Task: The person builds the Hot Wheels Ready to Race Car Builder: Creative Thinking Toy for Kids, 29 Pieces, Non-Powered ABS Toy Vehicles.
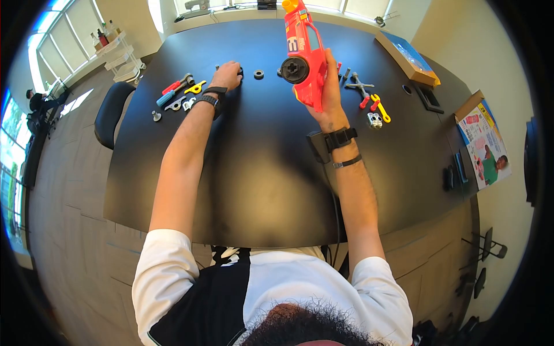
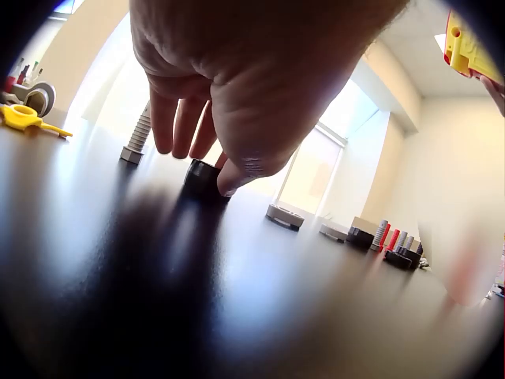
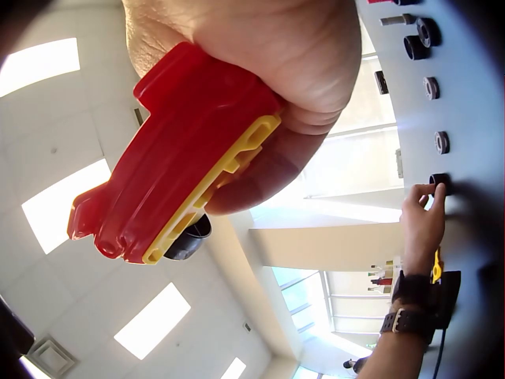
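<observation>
My right hand grips a red toy race car up over the table, with one black wheel showing on its side. The right wrist view has the car's red body and yellow strip close up. On the left, my left hand reaches down to the tabletop and pinches a black toy wheel between thumb and fingers. Beside it stands a grey bolt. A grey-and-black ring lies just right of that hand.
Toy tools, including a blue-handled screwdriver and a yellow piece, lie at left. A grey cross wrench and yellow wrench lie at right. An open box and printed carton stand along the right edge.
</observation>
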`<state>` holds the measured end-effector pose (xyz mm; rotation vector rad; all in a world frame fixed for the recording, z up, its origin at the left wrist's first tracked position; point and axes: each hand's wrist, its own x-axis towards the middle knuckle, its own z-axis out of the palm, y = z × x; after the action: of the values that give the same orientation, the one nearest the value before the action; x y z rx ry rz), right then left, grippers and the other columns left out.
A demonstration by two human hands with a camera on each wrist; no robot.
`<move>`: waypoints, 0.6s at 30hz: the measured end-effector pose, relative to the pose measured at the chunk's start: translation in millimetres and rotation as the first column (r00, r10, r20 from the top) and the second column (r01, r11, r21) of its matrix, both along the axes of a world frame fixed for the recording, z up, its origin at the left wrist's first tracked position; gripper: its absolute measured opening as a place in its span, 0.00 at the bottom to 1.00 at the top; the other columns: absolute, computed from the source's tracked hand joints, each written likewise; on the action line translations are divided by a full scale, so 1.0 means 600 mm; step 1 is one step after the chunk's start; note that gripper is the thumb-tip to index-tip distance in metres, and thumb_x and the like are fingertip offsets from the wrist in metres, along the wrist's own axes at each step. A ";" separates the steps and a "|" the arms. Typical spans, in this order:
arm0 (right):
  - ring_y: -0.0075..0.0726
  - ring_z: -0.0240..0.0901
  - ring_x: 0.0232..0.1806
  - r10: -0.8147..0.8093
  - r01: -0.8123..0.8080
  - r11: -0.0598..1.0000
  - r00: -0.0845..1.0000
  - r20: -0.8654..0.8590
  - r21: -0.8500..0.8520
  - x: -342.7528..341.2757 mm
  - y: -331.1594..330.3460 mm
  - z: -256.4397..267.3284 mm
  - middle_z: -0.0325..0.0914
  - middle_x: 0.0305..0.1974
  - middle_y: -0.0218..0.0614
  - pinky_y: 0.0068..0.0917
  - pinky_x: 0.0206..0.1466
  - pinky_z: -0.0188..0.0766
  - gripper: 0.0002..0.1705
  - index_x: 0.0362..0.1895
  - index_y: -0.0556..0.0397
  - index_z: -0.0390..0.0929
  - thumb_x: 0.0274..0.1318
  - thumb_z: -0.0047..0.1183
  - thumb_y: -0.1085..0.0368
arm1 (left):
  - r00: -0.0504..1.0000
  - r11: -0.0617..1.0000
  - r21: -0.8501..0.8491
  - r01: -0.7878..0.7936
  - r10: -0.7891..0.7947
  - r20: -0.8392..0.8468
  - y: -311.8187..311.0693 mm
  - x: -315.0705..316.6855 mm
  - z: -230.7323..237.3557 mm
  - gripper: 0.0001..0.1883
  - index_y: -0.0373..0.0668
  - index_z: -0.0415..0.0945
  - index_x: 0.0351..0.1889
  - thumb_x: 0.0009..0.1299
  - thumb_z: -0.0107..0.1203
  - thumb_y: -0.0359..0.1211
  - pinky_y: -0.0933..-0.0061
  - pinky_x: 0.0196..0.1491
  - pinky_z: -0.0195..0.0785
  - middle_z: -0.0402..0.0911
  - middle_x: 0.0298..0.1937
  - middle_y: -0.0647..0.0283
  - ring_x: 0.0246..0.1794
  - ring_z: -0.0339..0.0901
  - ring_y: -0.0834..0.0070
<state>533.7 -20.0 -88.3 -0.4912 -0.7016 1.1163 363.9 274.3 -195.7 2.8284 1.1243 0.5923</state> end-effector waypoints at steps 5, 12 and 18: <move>0.25 0.84 0.35 -0.003 0.003 1.000 0.999 0.037 -0.015 0.003 -0.002 -0.007 0.85 0.43 0.27 0.26 0.29 0.80 0.28 0.59 0.40 0.76 0.76 0.45 0.33 | 0.999 0.995 -0.092 0.033 -0.033 0.007 0.013 -0.013 0.001 0.13 0.40 0.80 0.47 0.69 0.65 0.35 0.52 0.54 0.78 0.87 0.48 0.51 0.48 0.85 0.50; 0.25 0.85 0.36 0.026 -0.024 0.998 0.999 0.027 -0.049 0.007 0.010 -0.032 0.85 0.44 0.27 0.27 0.30 0.82 0.28 0.58 0.40 0.76 0.76 0.45 0.34 | 0.634 0.965 -0.074 0.251 -0.106 0.766 -0.093 -0.011 0.173 0.21 0.43 0.86 0.51 0.66 0.76 0.44 0.63 0.58 0.80 0.88 0.50 0.60 0.54 0.86 0.65; 0.25 0.86 0.37 0.096 -0.095 0.994 0.995 0.020 -0.044 -0.005 0.011 -0.030 0.86 0.45 0.29 0.28 0.32 0.84 0.28 0.60 0.42 0.76 0.77 0.45 0.35 | 0.471 0.806 -0.124 0.579 -0.206 0.858 -0.216 -0.017 0.296 0.27 0.38 0.74 0.71 0.75 0.66 0.28 0.72 0.63 0.78 0.76 0.72 0.52 0.63 0.81 0.71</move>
<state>530.9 -13.5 -106.3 -0.5118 -0.7277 1.2194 353.7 144.9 -18.3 1.8947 0.2939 1.2502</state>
